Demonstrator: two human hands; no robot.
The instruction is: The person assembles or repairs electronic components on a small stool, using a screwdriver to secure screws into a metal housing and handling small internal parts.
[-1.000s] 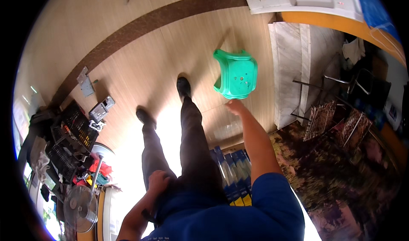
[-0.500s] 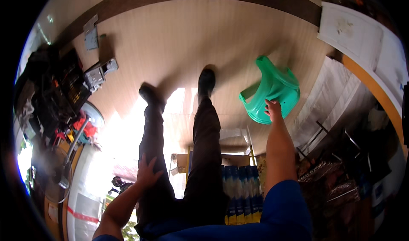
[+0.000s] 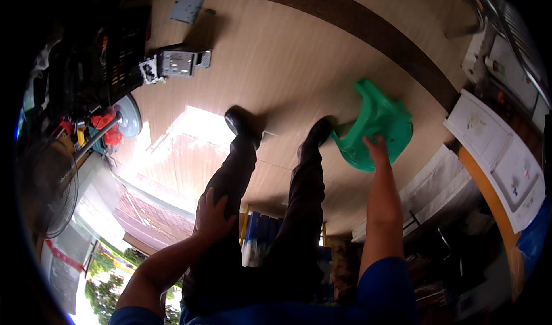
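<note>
My left hand [image 3: 214, 217] rests with spread fingers on the left thigh of my dark trousers. My right hand [image 3: 376, 149], fingers apart and slightly bent, is over a green plastic stool [image 3: 391, 115] to the right of my legs; whether it touches the stool is unclear. The stool looks tilted, with a leg pointing up toward the top of the picture. My two black shoes [image 3: 319, 130] are on the light wood-look floor [image 3: 287, 66], left of the stool.
Black crates [image 3: 123, 54], metal parts [image 3: 178, 63] and a standing fan [image 3: 54, 187] are on the left, by a bright opening. A white panel on an orange edge [image 3: 489, 144] is at the right, above dark clutter. Blue-and-yellow packs [image 3: 256, 239] show between my legs.
The view has turned. My left hand has moved from near my hip onto the thigh, fingers spreading. My right hand reached further over the stool, which now looks more tilted than a second ago.
</note>
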